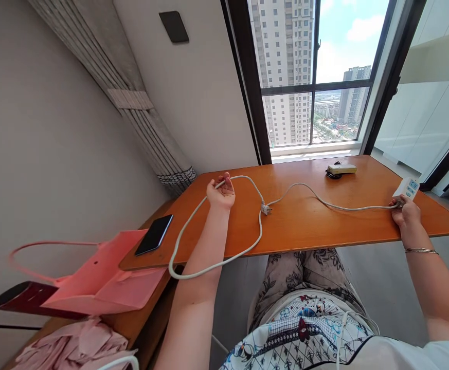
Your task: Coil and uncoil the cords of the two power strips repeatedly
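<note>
A white power strip (408,188) is gripped at its cable end by my right hand (406,211), over the right end of the wooden table. From there its white cable (317,198) runs left across the tabletop to a plug (265,208) near the middle. Beyond the plug the cable makes a wide loop that crosses over my left forearm and hangs partly past the front edge. My left hand (221,191) is palm up, its curled fingers closed around the far side of that loop.
The orange-brown table (305,231) spans the view before a window. On it lie a smartphone (154,235) at left and a smaller power strip (341,168) with a dark cord at the back right. A pink bag (108,282) and pink cloth (72,345) sit at lower left.
</note>
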A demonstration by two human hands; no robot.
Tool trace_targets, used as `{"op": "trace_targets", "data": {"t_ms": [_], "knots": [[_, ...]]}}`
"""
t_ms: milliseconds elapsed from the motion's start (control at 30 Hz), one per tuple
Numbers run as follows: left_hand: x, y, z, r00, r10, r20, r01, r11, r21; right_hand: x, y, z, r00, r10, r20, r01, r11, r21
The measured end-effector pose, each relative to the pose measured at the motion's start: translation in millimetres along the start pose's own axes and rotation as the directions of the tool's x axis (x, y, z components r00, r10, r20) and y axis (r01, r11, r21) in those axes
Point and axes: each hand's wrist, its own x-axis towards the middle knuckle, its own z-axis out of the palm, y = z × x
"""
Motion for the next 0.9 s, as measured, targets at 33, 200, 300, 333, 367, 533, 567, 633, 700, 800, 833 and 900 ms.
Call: {"op": "trace_targets", "data": {"t_ms": [33,200,300,333,367,533,567,633,700,800,833,900], "knots": [[-2.4,-3.6,-0.9,1.0,-0.004,-0.022,0.003,1.0,-0.019,0.6,0.5,-0.5,1.0,-0.011,0.012,0.011,1.0,0.001],[-14.1,-6.5,-4.5,0.99,-0.132,0.052,0.116,0.964,0.238,-0.6,1.3,0.5,0.999,-0.022,0.023,0.021,1.0,0.009],[-20.5,0.7,-0.6,0.957,-0.245,0.152,0.184,0.925,0.334,-2.8,0.4,1.9,1.0,0.006,-0.02,-0.006,1.0,0.026],[-22.6,4.1,2.4,0.953,-0.237,0.186,0.17,0.933,0.318,-3.3,0.1,2.1,1.0,0.01,-0.025,-0.01,1.0,0.027],[-24.3,7.7,6.0,0.957,-0.196,0.215,0.132,0.951,0.279,-3.8,-0.1,2.3,1.0,0.01,-0.023,-0.009,1.0,0.025],[-17.0,21.5,18.8,0.949,0.166,0.268,-0.184,0.982,0.044,-6.3,-1.2,3.2,1.0,-0.011,-0.01,0.011,1.0,0.028],[-11.0,20.7,17.3,0.94,0.204,0.274,-0.225,0.973,0.048,-7.1,-1.6,3.7,1.0,-0.006,-0.021,0.007,0.999,0.038],[4.5,14.2,8.4,0.932,0.215,0.291,-0.265,0.953,0.145,-8.8,-2.4,4.9,0.999,0.006,-0.034,-0.004,0.999,0.049],[22.4,3.4,-7.2,0.942,0.16,0.294,-0.262,0.898,0.353,-10.4,-3.0,5.7,0.999,0.012,-0.034,-0.011,0.999,0.047],[47.1,-10.9,-35.6,0.943,0.116,0.311,-0.303,0.681,0.667,-11.9,-2.8,5.9,1.0,0.013,-0.028,-0.012,0.999,0.035],[53.6,-13.6,-44.4,0.941,0.097,0.324,-0.319,0.571,0.756,-12.1,-2.4,5.7,0.999,0.015,-0.029,-0.014,0.999,0.034],[63.2,-15.7,-59.2,0.936,-0.021,0.351,-0.327,0.312,0.892,-11.7,-1.3,4.9,1.0,0.006,-0.03,-0.005,1.0,0.03]]}}
